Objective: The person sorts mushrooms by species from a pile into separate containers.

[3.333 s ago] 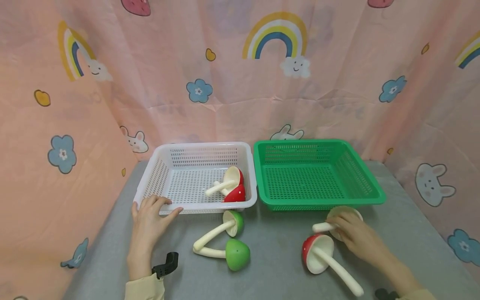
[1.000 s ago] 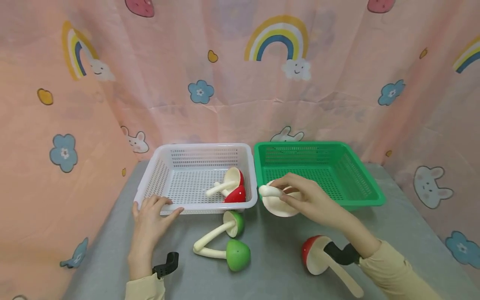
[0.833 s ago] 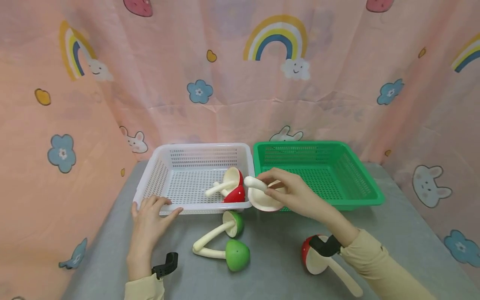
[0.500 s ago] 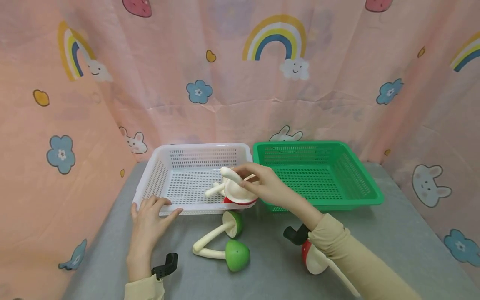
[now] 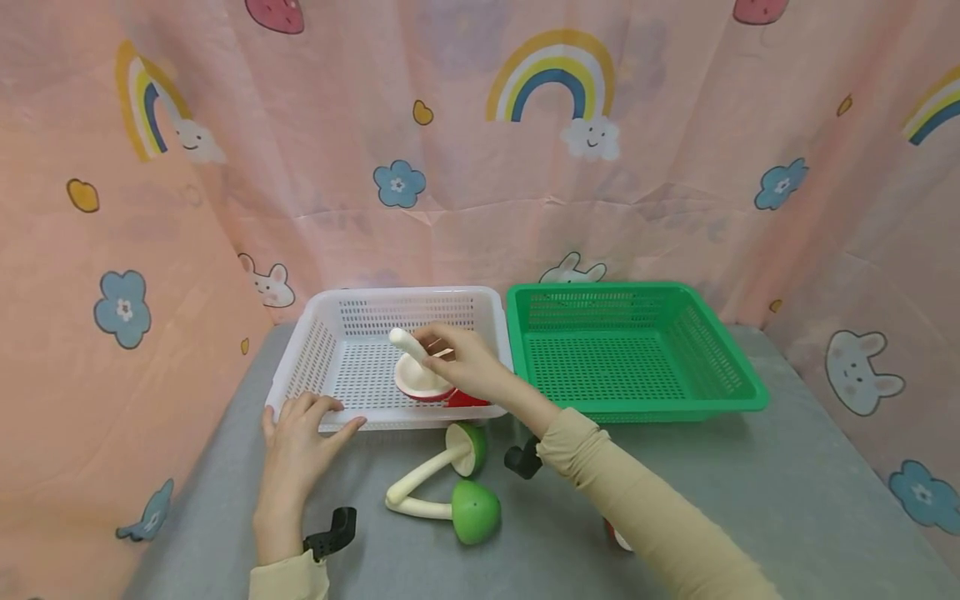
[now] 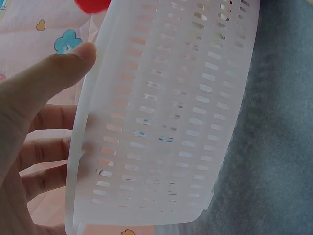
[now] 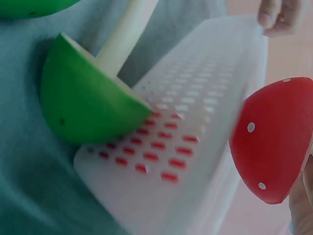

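My left hand (image 5: 298,437) holds the near left rim of the white basket (image 5: 408,292), its fingers over the rim in the left wrist view. Above the inside of that basket, my right hand (image 5: 471,365) pinches the stem of a red toy mushroom (image 5: 417,380), cap down and stem tilted up. In the right wrist view its red, white-dotted cap (image 7: 271,139) hangs beside the basket's rim. Another red cap (image 5: 467,400) shows low in the basket, partly hidden behind the held mushroom and the right hand.
Two green toy mushrooms (image 5: 476,511) lie before the white basket, stem ends meeting. A green basket (image 5: 637,406) stands to the right. One red mushroom (image 5: 619,537) on the grey table is mostly covered by the right sleeve. A pink patterned curtain (image 5: 465,242) hangs behind.
The right hand has picked up a red mushroom from before the green basket and carried it left, over the white basket. The left hand has stayed at the rim.
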{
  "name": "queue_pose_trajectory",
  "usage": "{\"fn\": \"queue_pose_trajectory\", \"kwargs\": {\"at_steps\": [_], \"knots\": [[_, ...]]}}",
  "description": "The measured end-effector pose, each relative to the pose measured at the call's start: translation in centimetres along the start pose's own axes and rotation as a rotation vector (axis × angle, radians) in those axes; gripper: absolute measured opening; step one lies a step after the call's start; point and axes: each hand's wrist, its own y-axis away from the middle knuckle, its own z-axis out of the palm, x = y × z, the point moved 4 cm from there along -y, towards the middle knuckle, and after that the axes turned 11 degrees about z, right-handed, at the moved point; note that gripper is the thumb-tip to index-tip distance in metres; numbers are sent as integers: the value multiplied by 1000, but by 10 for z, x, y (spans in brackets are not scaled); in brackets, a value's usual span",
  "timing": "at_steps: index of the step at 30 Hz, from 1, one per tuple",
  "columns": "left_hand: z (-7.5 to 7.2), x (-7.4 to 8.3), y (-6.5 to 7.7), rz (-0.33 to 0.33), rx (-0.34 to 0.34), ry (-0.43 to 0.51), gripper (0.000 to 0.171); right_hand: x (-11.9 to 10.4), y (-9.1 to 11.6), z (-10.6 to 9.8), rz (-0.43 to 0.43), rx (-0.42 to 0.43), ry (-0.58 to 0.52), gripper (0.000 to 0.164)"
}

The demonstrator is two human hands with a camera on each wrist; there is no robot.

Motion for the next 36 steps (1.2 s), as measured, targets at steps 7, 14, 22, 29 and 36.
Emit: {"fn": "queue_pose_trajectory", "kwargs": {"at_steps": [7,14,22,29,36], "knots": [[-1,0,0,-3,-2,-3,37,9,-19,26,27,-10,-6,32],[-2,0,-1,2,2,-2,36,10,-29,42,53,-13,-7,29],[0,-1,0,0,-15,1,36,19,-37,56,108,-39,-8,28],[1,-1,-1,-1,-12,-3,35,20,-37,63,126,-120,22,40],[1,-2,0,2,1,-11,35,23,-31,61,131,-142,12,53]]}}
